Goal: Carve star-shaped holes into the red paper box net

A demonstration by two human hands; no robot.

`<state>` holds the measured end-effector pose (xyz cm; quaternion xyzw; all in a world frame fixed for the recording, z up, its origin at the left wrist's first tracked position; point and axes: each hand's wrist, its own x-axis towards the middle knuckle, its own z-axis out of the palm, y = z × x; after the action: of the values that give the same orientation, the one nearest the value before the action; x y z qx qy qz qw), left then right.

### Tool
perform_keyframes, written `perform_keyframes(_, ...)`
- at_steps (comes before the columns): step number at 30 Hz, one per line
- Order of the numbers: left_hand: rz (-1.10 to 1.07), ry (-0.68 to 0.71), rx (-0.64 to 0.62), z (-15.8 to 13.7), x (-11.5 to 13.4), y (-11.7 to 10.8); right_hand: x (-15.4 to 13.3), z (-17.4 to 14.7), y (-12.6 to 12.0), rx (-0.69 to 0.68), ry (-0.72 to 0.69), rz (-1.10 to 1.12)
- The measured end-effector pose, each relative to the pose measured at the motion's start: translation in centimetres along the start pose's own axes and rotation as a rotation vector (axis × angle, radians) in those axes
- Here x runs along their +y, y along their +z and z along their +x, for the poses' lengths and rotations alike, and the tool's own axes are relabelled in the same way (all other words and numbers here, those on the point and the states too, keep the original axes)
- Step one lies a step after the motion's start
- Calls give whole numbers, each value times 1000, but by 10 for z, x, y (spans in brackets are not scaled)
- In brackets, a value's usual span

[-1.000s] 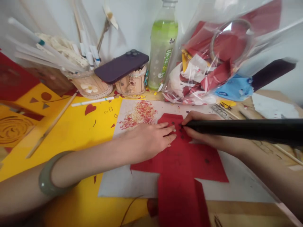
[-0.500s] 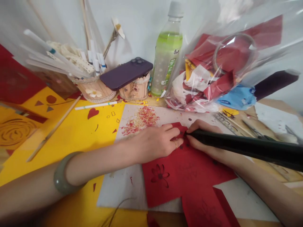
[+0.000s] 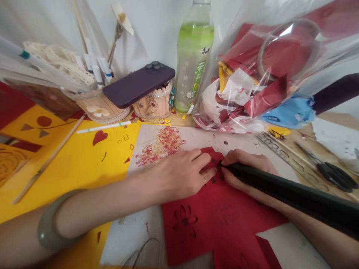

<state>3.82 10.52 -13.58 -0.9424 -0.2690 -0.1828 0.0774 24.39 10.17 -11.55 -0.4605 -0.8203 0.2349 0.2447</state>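
A red sheet of paper point(image 3: 196, 216) lies under both my hands, with a flower shape cut into it and small dark star shapes near its top. My left hand point(image 3: 182, 172), with bent fingers, presses on the sheet's upper left part. A ring and a pale green bangle point(image 3: 53, 220) are on that arm. In my right hand point(image 3: 246, 164) is a long black pen-like tool point(image 3: 280, 186), pinched near its tip. That tip meets the paper close to my left fingertips; its exact kind is hidden. Faint pencil lines show lower on the sheet.
Behind stand a purple phone point(image 3: 140, 84) on small wooden pots, a green drink bottle point(image 3: 195, 67) and a clear bag of scraps point(image 3: 238, 97). Scissors point(image 3: 333, 173) and a ruler point(image 3: 288, 157) lie right. Yellow paper point(image 3: 84, 160) and a thin stick point(image 3: 47, 164) lie left.
The view has moved closer and tilted down, so things behind spread outward. Both hands stay at the same part of the red paper, with only slight finger movement.
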Motion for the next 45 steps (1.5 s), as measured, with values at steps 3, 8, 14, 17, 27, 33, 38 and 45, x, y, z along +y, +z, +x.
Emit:
perform_keyframes(3, -22, -10, -5, 0, 1, -1, -2, -1, 0, 1, -73, -40)
perform_keyframes(8, -31, 3, -36, 0, 0, -3, -2, -2, 0, 9, -102, -70)
perform_keyframes(14, -11, 28, -19, 0, 1, -3, -1, -1, 1, 19, -105, -56)
perform_keyframes(17, 5, 39, -9, 1, 2, -4, -1, -1, 1, 24, -86, -60)
perform_keyframes(27, -29, -26, -52, -2, 0, 0, -2, 0, -3, 75, 91, 20)
perform_keyframes(33, 35, 18, -81, 0, -2, -3, 0, 0, -2, 54, 69, 22)
perform_keyframes(38, 42, 1, -87, 2, -1, -5, 1, -1, -1, 43, 63, -8)
perform_keyframes(45, 73, 2, -89, 3, 1, -5, 0, -2, 3, 48, -77, -75)
